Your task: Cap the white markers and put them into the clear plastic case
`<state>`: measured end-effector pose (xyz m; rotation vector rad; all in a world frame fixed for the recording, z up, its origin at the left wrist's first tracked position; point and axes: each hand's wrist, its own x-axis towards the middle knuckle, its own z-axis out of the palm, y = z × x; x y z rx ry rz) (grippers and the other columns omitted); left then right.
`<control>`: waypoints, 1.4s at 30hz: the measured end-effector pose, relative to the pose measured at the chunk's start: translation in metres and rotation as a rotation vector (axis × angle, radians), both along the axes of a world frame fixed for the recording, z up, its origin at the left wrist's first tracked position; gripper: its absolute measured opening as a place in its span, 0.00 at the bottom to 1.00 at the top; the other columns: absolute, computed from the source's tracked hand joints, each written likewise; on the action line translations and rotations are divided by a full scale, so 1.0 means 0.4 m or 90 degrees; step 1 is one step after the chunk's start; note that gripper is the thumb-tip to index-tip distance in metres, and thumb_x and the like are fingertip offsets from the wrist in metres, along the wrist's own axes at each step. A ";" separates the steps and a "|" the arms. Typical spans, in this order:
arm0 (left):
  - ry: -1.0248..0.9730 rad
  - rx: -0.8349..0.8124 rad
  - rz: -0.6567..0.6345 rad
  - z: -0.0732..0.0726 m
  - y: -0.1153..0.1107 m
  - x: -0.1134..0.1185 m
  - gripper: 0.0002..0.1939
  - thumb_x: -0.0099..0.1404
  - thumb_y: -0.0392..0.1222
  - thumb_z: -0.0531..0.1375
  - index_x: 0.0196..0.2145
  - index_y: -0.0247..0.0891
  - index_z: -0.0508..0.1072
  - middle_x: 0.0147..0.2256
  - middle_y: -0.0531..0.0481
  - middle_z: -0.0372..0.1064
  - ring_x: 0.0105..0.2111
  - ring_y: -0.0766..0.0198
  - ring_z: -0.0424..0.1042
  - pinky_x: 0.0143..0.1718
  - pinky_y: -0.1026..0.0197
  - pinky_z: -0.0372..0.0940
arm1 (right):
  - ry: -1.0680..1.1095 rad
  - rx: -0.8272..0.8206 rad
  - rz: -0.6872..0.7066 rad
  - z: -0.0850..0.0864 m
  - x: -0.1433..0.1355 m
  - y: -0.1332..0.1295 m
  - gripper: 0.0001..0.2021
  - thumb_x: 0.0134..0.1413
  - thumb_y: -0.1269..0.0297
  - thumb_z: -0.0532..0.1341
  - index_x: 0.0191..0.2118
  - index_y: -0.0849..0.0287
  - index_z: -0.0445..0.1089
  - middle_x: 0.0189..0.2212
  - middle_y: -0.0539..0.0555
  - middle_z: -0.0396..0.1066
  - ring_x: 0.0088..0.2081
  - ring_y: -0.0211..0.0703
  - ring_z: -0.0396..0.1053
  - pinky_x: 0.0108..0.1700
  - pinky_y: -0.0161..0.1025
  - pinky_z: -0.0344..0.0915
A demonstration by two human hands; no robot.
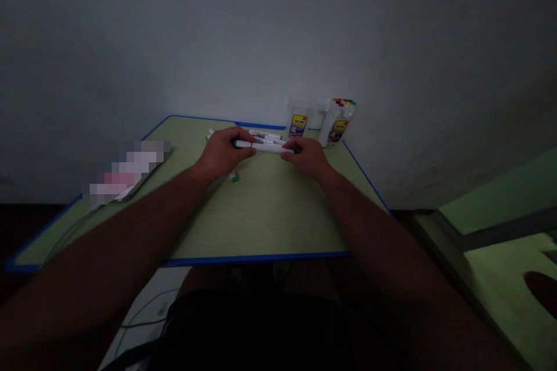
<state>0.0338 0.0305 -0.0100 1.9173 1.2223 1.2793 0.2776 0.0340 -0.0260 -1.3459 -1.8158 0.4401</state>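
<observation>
A white marker (268, 148) with a green end at its left lies level between my two hands above the table. My left hand (224, 152) pinches it near the green end. At the other end, my right hand (308, 156) grips it between thumb and fingers. Behind it, more white markers (265, 135) lie on the tabletop. Partly hidden under my left hand is another marker, its green end (234, 176) showing below the palm.
A clear plastic case (299, 116) with a yellow label stands at the back by the wall. Beside it is a clear case (337, 123) of markers with coloured ends. A blurred-out device (130, 174) with a cable lies on the left of the blue-edged table (261, 220).
</observation>
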 end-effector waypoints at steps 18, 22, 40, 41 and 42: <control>-0.140 -0.066 0.053 0.000 0.013 -0.011 0.12 0.48 0.32 0.71 0.32 0.39 0.77 0.37 0.49 0.79 0.36 0.59 0.75 0.42 0.56 0.70 | 0.096 0.011 0.008 0.010 -0.011 -0.003 0.12 0.42 0.69 0.72 0.38 0.58 0.78 0.32 0.51 0.78 0.33 0.41 0.72 0.40 0.41 0.69; -0.144 -0.061 0.056 0.000 0.014 -0.010 0.12 0.48 0.32 0.71 0.32 0.39 0.77 0.37 0.49 0.80 0.36 0.59 0.75 0.42 0.56 0.71 | 0.082 0.023 0.000 0.011 -0.010 -0.004 0.10 0.44 0.68 0.72 0.36 0.59 0.78 0.29 0.50 0.76 0.31 0.40 0.71 0.38 0.41 0.67; -0.297 -0.145 -0.066 0.001 0.000 0.006 0.21 0.47 0.37 0.73 0.36 0.39 0.69 0.32 0.49 0.76 0.33 0.58 0.78 0.43 0.51 0.75 | 0.077 0.046 0.061 -0.002 -0.011 -0.008 0.08 0.48 0.61 0.69 0.36 0.55 0.75 0.25 0.44 0.67 0.28 0.37 0.63 0.34 0.37 0.60; -0.295 -0.147 -0.074 0.001 0.000 0.005 0.21 0.47 0.39 0.74 0.36 0.39 0.70 0.31 0.49 0.76 0.33 0.58 0.78 0.42 0.51 0.75 | 0.076 0.049 0.064 -0.003 -0.010 -0.008 0.08 0.49 0.61 0.69 0.36 0.55 0.75 0.25 0.44 0.66 0.28 0.37 0.62 0.34 0.37 0.59; -0.291 -0.146 -0.079 -0.001 0.001 0.004 0.21 0.46 0.40 0.74 0.35 0.39 0.70 0.30 0.49 0.76 0.33 0.58 0.78 0.41 0.52 0.75 | 0.075 0.052 0.067 -0.003 -0.010 -0.008 0.08 0.49 0.61 0.69 0.36 0.55 0.75 0.25 0.45 0.66 0.29 0.37 0.62 0.33 0.37 0.59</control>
